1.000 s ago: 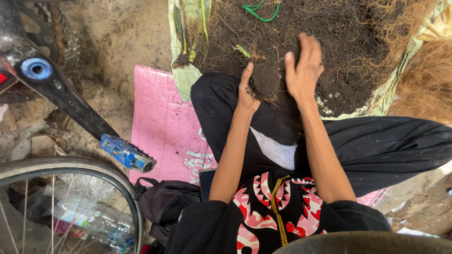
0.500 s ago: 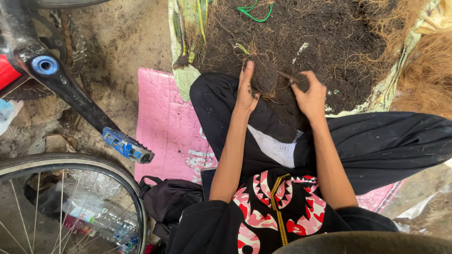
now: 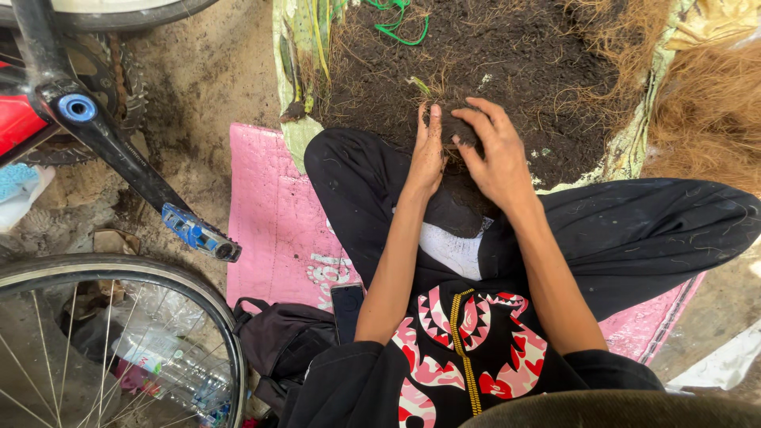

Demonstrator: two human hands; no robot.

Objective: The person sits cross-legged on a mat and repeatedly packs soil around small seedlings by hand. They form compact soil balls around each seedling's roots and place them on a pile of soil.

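Green sheet holds dark soil and brown fibre. At its near edge, left hand and right hand cup a soil clump, mostly hidden by fingers.

A dark phone lies low in the frame, left of centre, on the pink mat; its screen is black and blank, a narrow upright rectangle with the lower end hidden behind a black sleeve. In the lower left corner, seen through the wheel spokes, a clear plastic bottle lies on its side, wrapped in a pale label with a pink patch beside it. At the left edge, a crumpled white and blue wrapper sits on the ground.
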